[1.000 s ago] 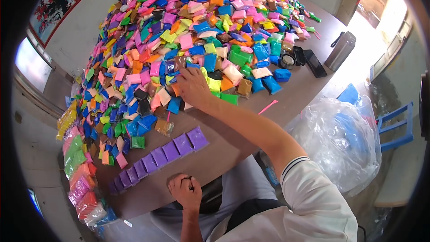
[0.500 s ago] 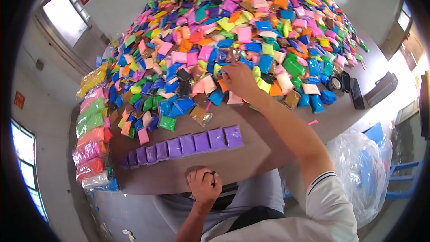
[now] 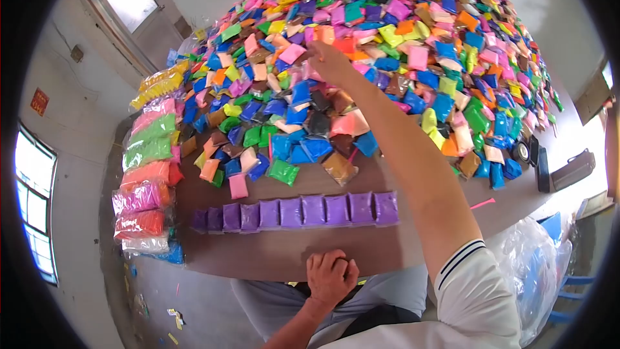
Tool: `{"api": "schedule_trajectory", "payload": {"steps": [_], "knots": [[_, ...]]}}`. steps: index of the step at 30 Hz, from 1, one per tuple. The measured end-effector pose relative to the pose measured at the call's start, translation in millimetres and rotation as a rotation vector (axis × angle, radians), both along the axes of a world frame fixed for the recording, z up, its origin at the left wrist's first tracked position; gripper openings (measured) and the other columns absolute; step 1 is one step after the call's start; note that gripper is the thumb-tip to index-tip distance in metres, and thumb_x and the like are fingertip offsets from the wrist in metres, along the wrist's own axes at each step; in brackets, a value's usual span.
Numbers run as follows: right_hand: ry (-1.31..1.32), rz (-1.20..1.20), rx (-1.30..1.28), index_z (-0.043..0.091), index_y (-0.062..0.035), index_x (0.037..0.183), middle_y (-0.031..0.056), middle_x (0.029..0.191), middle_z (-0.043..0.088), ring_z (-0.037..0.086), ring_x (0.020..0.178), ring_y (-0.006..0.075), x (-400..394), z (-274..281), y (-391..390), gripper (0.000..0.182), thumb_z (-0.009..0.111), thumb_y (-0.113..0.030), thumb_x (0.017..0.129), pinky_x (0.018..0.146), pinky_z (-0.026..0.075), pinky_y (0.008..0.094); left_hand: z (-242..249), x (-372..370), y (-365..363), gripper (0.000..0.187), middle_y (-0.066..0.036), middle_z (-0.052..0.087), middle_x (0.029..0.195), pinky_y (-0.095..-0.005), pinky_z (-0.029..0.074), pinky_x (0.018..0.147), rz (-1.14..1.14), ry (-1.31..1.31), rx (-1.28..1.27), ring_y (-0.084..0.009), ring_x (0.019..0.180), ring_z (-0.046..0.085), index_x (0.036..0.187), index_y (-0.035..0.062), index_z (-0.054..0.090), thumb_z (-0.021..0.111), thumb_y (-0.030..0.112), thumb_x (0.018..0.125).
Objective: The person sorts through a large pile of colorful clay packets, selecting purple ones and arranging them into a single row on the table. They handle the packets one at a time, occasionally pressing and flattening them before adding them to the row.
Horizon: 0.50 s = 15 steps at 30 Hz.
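Note:
My right hand [image 3: 332, 64] reaches far over a big heap of small coloured packets [image 3: 416, 58], its fingers bent down among them beside an orange packet [image 3: 323, 34] and pink ones. The fingertips are partly hidden, and I cannot tell what they grip. My left hand [image 3: 331, 278] is curled into a fist at the near table edge, its palm hidden. Between that fist and the heap lies a row of purple packets [image 3: 313, 211], joined side by side in a strip. A green packet [image 3: 283, 172] and a brown packet [image 3: 340, 168] lie just beyond the row.
Larger bundles of packets line the left table edge, among them a green bundle [image 3: 150, 150] and a red bundle [image 3: 139, 224]. A black case [image 3: 542, 171] stands at the right. Clear plastic bags [image 3: 529, 271] hang by blue chairs at lower right.
My right hand has moved farther up and left over the heap. The camera view has shifted, so the table contents appear farther right. My left hand stays curled at the table edge.

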State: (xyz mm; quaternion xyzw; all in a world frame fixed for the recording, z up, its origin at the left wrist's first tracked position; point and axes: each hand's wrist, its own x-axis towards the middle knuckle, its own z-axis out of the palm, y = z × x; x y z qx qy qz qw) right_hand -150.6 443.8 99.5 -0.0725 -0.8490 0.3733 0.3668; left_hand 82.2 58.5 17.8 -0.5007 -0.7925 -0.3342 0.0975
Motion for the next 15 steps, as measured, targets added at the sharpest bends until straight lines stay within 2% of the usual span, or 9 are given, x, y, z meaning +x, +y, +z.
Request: {"api": "schedule_trajectory", "payload": {"steps": [2, 5, 6, 9, 11, 13, 14, 15], "knots": [[0.097, -0.064, 0.107, 0.061, -0.0023, 0.110, 0.0231, 0.106, 0.068, 0.066, 0.101, 0.0403, -39.0, -9.8, 6.9, 0.030, 0.058, -0.022, 0.088, 0.085, 0.051, 0.0485, -2.3, 0.7, -2.0, 0.017, -0.002, 0.060, 0.092, -0.0437, 0.044, 0.075, 0.008, -0.020, -0.009, -0.0273, 0.082, 0.057, 0.071, 0.0101, 0.056, 0.072, 0.013, 0.073], [-0.179, -0.084, 0.039, 0.061, -0.0027, 0.114, 0.0243, 0.107, 0.067, 0.065, 0.102, 0.0410, -60.1, -0.6, 7.6, 0.034, 0.058, -0.025, 0.088, 0.087, 0.050, 0.0484, -0.6, 0.3, -2.1, 0.017, -0.001, 0.060, 0.094, -0.0411, 0.045, 0.081, 0.029, -0.034, -0.030, -0.0238, 0.084, 0.058, 0.071, 0.0124, 0.056, 0.072, 0.017, 0.076], [-0.258, -0.098, 0.015, 0.060, -0.0028, 0.124, 0.0242, 0.113, 0.066, 0.064, 0.106, 0.0394, -67.0, -5.2, 10.8, 0.044, 0.059, -0.025, 0.087, 0.092, 0.050, 0.0456, -0.1, -0.8, -2.4, 0.018, 0.000, 0.060, 0.094, -0.0399, 0.045, 0.081, 0.023, -0.039, -0.027, -0.0226, 0.085, 0.060, 0.071, 0.0127, 0.056, 0.072, 0.017, 0.077], [-0.163, -0.025, -0.294, 0.054, -0.0012, 0.134, 0.0169, 0.119, 0.067, 0.067, 0.099, 0.0271, -112.8, -47.9, 43.3, 0.052, 0.063, -0.022, 0.088, 0.090, 0.053, 0.0374, -4.0, -3.3, -4.3, 0.018, 0.000, 0.061, 0.097, -0.0416, 0.045, 0.081, -0.008, -0.060, 0.015, -0.0244, 0.089, 0.060, 0.070, 0.0129, 0.056, 0.072, 0.018, 0.075], [-0.217, 0.011, -0.456, 0.043, -0.0054, 0.149, 0.0156, 0.125, 0.064, 0.066, 0.101, 0.0233, -82.3, -5.1, 6.8, 0.066, 0.063, -0.024, 0.088, 0.089, 0.054, 0.0327, -8.0, -3.2, -7.7, 0.020, 0.001, 0.062, 0.099, -0.0406, 0.045, 0.084, -0.009, -0.058, -0.005, -0.0231, 0.093, 0.061, 0.069, 0.0140, 0.055, 0.073, 0.019, 0.075], [-0.289, -0.089, -0.308, 0.038, -0.0063, 0.152, 0.0167, 0.126, 0.064, 0.066, 0.101, 0.0230, -95.8, 7.4, 10.7, 0.071, 0.063, -0.024, 0.089, 0.088, 0.054, 0.0310, -10.4, -3.6, -8.6, 0.020, 0.001, 0.062, 0.099, -0.0402, 0.046, 0.085, -0.023, -0.077, -0.001, -0.0227, 0.093, 0.061, 0.069, 0.0144, 0.055, 0.074, 0.019, 0.075], [-0.337, -0.025, -0.485, 0.044, -0.0067, 0.149, 0.0137, 0.122, 0.064, 0.065, 0.101, 0.0203, -93.3, 7.7, 12.1, 0.065, 0.062, -0.026, 0.090, 0.085, 0.054, 0.0302, -10.6, -4.5, -8.3, 0.020, 0.001, 0.062, 0.099, -0.0401, 0.046, 0.085, -0.031, -0.084, -0.002, -0.0225, 0.093, 0.061, 0.069, 0.0145, 0.055, 0.074, 0.019, 0.075], [-0.374, -0.029, -0.384, 0.048, -0.0060, 0.143, 0.0146, 0.123, 0.064, 0.065, 0.103, 0.0226, -102.9, 1.9, 17.4, 0.059, 0.062, -0.026, 0.089, 0.087, 0.054, 0.0328, -10.0, -4.6, -9.0, 0.021, 0.001, 0.062, 0.100, -0.0400, 0.046, 0.086, -0.040, -0.091, -0.007, -0.0223, 0.094, 0.061, 0.069, 0.0145, 0.054, 0.074, 0.019, 0.075]]}}
